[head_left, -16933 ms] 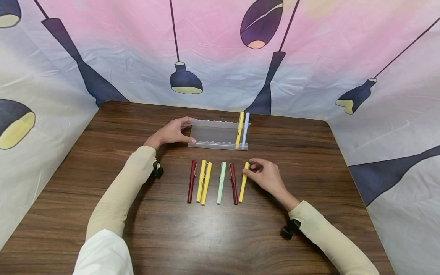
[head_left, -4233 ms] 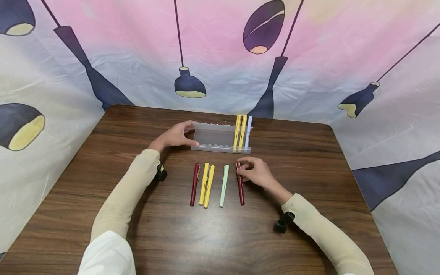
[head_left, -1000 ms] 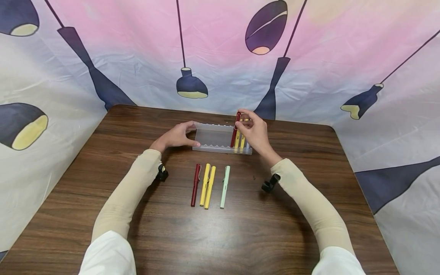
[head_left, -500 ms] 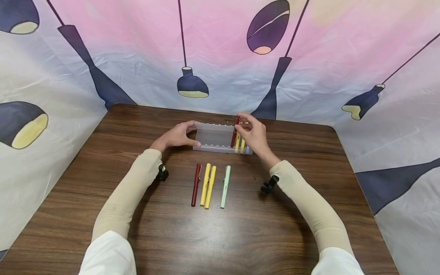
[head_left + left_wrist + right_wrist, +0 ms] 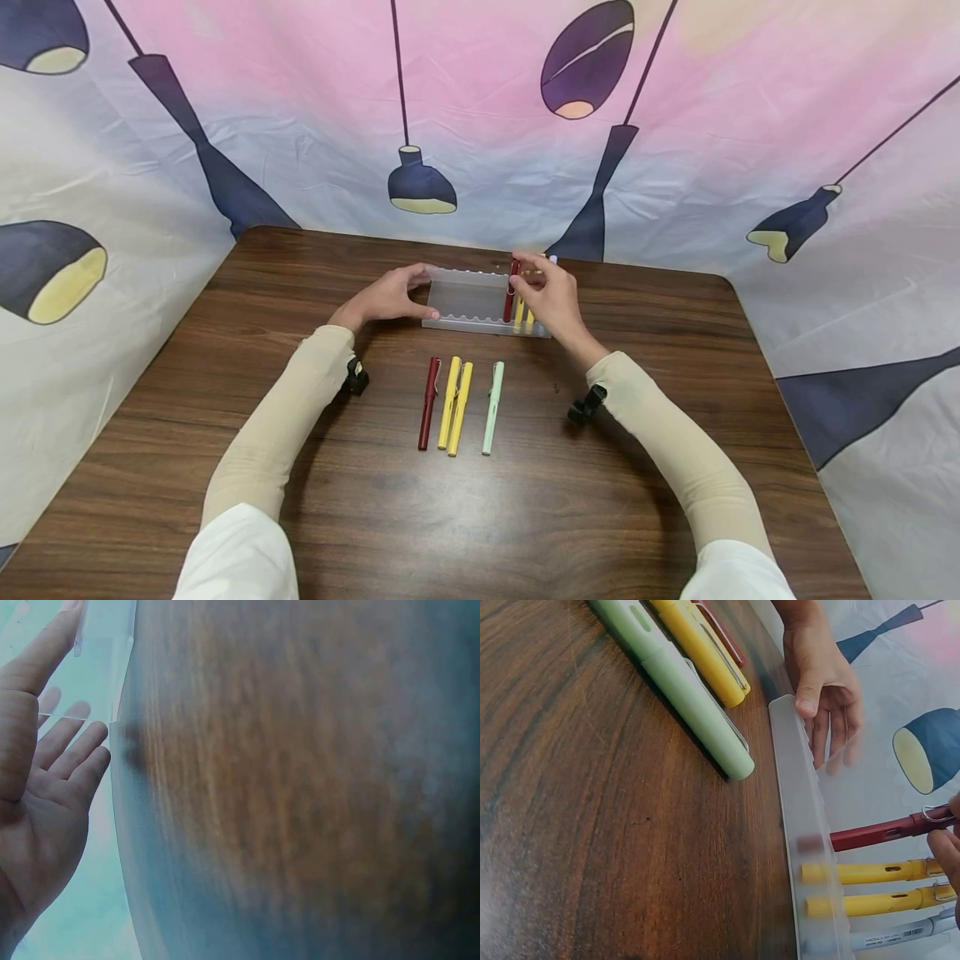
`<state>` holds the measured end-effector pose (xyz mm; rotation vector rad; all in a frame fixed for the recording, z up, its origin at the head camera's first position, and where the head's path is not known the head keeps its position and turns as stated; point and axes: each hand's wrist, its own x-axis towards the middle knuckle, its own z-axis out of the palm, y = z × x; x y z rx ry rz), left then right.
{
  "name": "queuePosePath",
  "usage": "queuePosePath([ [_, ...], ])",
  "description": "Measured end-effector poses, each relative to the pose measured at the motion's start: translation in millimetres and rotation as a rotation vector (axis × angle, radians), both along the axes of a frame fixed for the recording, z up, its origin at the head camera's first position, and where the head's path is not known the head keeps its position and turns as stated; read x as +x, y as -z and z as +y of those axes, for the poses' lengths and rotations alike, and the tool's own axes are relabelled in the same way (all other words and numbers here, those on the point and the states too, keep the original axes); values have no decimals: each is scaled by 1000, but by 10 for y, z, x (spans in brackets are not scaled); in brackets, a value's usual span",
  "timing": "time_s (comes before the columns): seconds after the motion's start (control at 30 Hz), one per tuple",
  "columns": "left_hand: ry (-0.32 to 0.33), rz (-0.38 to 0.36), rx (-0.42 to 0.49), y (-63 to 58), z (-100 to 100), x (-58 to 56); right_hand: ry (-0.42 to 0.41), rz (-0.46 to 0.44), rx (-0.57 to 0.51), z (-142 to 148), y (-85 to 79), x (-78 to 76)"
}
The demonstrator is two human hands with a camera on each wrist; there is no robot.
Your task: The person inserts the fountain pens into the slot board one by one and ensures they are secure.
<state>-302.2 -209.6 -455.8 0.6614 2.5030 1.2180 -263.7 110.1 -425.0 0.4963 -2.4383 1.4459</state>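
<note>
At the back of the table, my left hand (image 5: 387, 295) holds the left end of a clear plastic pen rack (image 5: 468, 302), thumb at its front edge and fingers behind. My right hand (image 5: 553, 293) pinches the capped top of a dark red pen (image 5: 885, 833) between thumb and fingers. That pen leans in the rack, its lower end behind the front lip. Beside it in the rack stand two yellow pens (image 5: 881, 902) and a pale blue pen (image 5: 900, 934), partly covered by my right hand in the head view.
In front of the rack lie another dark red pen (image 5: 428, 404), two yellow pens (image 5: 461, 408) touching side by side and a mint green pen (image 5: 492, 408). The wooden table (image 5: 480, 525) meets a printed cloth backdrop (image 5: 315, 150) behind.
Since the oldest frame, a yellow pen and then a dark red pen have gone from the table into the rack. Over the last second my right hand has lowered slightly with the red pen.
</note>
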Motion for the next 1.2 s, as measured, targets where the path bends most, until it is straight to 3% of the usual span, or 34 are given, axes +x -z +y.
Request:
queuePosePath([
  [0.23,5,-7,26,16,-6,-11,16,45,14,-6,-34,-21],
  [0.53,1,-9,3,-30,14,34,38,156,117,4,-48,-54],
  [1.2,7,-3,22,21,8,-12,51,107,240,4,-117,-206],
])
